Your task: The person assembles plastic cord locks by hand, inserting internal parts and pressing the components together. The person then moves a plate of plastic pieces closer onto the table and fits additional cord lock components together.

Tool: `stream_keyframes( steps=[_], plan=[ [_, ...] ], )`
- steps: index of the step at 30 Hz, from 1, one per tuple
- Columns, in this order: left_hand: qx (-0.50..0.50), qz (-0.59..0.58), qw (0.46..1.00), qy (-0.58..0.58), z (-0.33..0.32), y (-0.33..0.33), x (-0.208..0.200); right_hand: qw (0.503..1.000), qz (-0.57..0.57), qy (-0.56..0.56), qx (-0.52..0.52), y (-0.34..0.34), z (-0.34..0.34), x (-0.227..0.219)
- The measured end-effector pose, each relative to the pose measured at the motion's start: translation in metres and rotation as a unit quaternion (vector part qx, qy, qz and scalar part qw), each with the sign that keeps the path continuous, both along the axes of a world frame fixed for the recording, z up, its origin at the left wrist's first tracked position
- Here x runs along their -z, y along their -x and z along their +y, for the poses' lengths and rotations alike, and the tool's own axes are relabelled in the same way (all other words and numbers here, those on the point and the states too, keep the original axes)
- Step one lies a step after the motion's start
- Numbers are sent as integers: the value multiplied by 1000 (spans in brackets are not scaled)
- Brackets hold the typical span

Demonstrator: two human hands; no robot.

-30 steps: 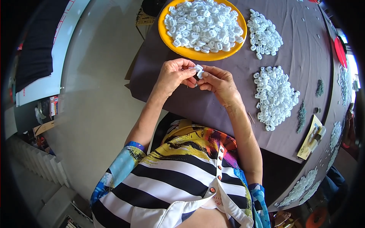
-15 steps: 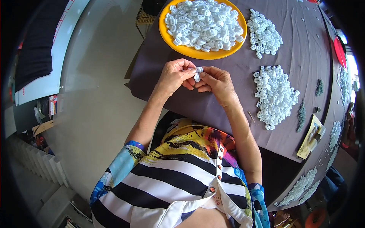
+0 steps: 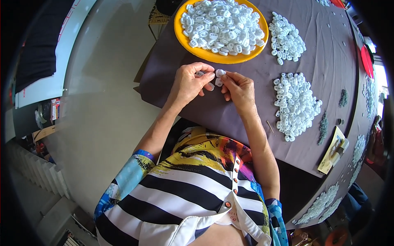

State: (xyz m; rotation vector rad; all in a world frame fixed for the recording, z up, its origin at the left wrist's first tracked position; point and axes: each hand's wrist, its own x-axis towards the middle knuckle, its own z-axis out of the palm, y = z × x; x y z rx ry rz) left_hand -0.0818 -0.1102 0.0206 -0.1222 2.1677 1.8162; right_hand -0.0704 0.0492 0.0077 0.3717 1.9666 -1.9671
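Note:
Over the near edge of the cloth-covered table (image 3: 254,127), my left hand (image 3: 185,84) is closed around a few small white oval plastic pieces (image 3: 211,86); parts of them show at the fingers. Just to its right, my right hand (image 3: 240,88) pinches a white two-holed plastic piece (image 3: 221,73) between thumb and fingers. A second white piece (image 3: 218,82) shows right below it; whether the two are joined I cannot tell. Beyond both hands is a yellow plate (image 3: 232,59) heaped with similar white pieces (image 3: 221,26).
Right of the plate lies a small pile of white pieces (image 3: 287,39), with a larger pile (image 3: 295,106) nearer me. A thin stick (image 3: 270,126), dark green clumps (image 3: 323,128) and a yellow card (image 3: 331,151) lie farther right. A woven stool (image 3: 157,17) stands past the table's left edge.
My hands were together on white pieces and have now come slightly apart. The right hand has drawn right with a white piece; the left keeps others.

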Motion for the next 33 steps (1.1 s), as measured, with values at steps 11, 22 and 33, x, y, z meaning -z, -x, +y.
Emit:
stream_keyframes(
  steps=[11,22,33],
  plan=[
    [27,-52,996,-68,2,6,-4,998,-3,58,-20,-2,5,1],
    [102,-99,988,-62,-4,15,-8,989,67,119,-52,-8,3,4],
    [90,-142,978,-119,-8,19,8,986,80,143,-12,-12,-8,13]
  ],
)
